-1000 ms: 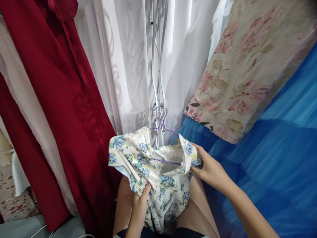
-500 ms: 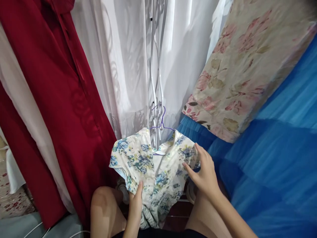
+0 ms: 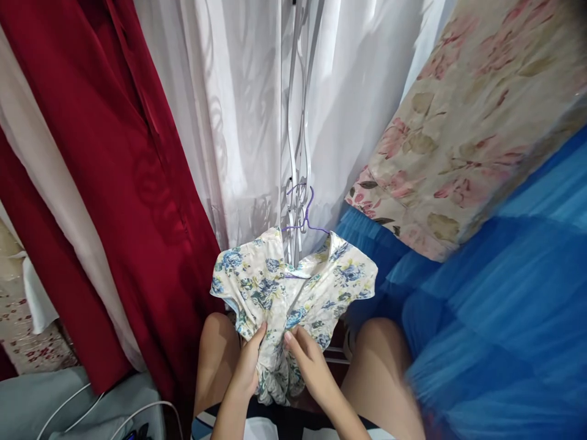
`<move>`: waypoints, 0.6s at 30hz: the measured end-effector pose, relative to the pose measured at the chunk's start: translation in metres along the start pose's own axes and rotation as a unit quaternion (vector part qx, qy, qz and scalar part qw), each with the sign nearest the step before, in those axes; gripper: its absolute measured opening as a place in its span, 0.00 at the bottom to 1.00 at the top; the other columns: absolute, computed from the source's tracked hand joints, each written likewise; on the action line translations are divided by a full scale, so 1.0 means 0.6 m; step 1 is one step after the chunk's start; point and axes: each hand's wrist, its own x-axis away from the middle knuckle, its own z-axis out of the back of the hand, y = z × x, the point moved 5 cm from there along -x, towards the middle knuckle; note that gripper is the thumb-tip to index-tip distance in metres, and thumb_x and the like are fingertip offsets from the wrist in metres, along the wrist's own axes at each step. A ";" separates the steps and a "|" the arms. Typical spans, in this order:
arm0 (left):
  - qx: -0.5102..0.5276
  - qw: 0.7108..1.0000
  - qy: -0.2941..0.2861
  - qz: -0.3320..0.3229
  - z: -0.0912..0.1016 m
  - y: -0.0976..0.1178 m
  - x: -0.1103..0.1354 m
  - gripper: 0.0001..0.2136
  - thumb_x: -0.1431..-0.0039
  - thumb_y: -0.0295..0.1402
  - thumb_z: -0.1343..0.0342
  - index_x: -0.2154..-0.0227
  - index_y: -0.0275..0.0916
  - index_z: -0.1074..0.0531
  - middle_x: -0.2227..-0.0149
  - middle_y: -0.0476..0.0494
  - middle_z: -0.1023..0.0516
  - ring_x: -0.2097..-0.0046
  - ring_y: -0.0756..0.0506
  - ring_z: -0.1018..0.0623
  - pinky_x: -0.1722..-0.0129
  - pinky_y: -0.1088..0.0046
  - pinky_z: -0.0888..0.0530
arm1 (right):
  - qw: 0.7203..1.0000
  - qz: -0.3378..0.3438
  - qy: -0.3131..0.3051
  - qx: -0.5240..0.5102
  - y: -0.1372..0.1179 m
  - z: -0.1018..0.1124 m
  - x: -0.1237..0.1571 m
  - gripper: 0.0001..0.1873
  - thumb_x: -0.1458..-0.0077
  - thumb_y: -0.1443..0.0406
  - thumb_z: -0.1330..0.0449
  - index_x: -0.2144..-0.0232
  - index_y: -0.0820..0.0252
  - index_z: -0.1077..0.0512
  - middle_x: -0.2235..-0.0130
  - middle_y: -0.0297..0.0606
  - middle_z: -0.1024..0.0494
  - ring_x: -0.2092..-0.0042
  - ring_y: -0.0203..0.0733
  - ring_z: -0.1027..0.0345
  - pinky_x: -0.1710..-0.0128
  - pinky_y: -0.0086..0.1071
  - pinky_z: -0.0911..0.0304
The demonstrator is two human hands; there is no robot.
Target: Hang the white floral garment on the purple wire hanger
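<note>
A white short-sleeved dress [image 3: 270, 278] with blue and yellow flowers hangs on a thin purple hanger [image 3: 306, 223], its V-neck facing up. My left hand [image 3: 250, 360] grips the dress at its left side near the waist, thumb on top of the cloth and fingers hidden beneath. My right hand [image 3: 309, 360] pinches the front of the dress just right of the middle, thumb and fingers closed on the cloth. Below both hands the fabric is gathered and bunched over my lap.
A white metal stand [image 3: 298, 134] rises behind the hanger, before white curtains [image 3: 243, 110]. Red cloth [image 3: 132, 201] hangs at left, pink-flowered cloth [image 3: 440, 165] and blue tulle [image 3: 486, 305] at right. A grey bin [image 3: 41, 397] with white cables is low left.
My right hand has left the right sleeve and moved down and left to the front of the dress, near my left hand. My left hand keeps its hold.
</note>
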 end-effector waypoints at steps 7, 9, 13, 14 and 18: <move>-0.009 1.000 0.001 -0.007 0.000 -0.018 0.012 0.16 0.41 0.33 0.39 0.51 0.39 0.24 0.44 0.40 0.25 0.37 0.40 0.32 0.36 0.63 0.36 | 0.999 -0.022 0.042 0.023 -0.005 -0.003 -0.024 0.24 0.39 0.48 0.46 0.78 0.57 0.40 0.79 0.30 0.40 0.74 0.38 0.44 0.74 0.31 0.50; -0.020 1.000 0.008 -0.013 0.001 -0.023 0.015 0.16 0.42 0.33 0.39 0.51 0.39 0.24 0.44 0.40 0.25 0.37 0.41 0.33 0.35 0.63 0.37 | 0.997 -0.021 0.078 -0.008 0.002 -0.002 -0.017 0.23 0.41 0.48 0.44 0.78 0.57 0.41 0.79 0.29 0.42 0.75 0.37 0.47 0.75 0.30 0.51; -0.060 0.998 0.031 -0.003 0.004 -0.031 0.017 0.20 0.45 0.36 0.36 0.49 0.37 0.25 0.46 0.37 0.23 0.37 0.38 0.34 0.35 0.58 0.39 | 0.987 -0.032 0.142 -0.068 0.008 0.009 -0.014 0.23 0.46 0.49 0.38 0.78 0.56 0.42 0.79 0.27 0.44 0.76 0.35 0.50 0.76 0.29 0.52; -0.067 0.997 0.034 -0.003 0.003 -0.032 0.018 0.22 0.45 0.37 0.35 0.48 0.37 0.25 0.46 0.37 0.23 0.37 0.37 0.34 0.35 0.57 0.39 | 0.986 -0.035 0.148 -0.072 0.007 0.012 -0.016 0.23 0.46 0.50 0.38 0.78 0.57 0.42 0.79 0.26 0.45 0.76 0.34 0.51 0.76 0.28 0.52; -0.087 0.996 0.025 -0.027 -0.002 -0.028 0.021 0.25 0.47 0.39 0.34 0.46 0.41 0.27 0.42 0.39 0.27 0.36 0.37 0.35 0.34 0.58 0.41 | 0.992 -0.034 0.106 -0.057 -0.004 0.019 -0.022 0.21 0.43 0.52 0.39 0.77 0.58 0.40 0.80 0.27 0.43 0.76 0.34 0.50 0.76 0.28 0.52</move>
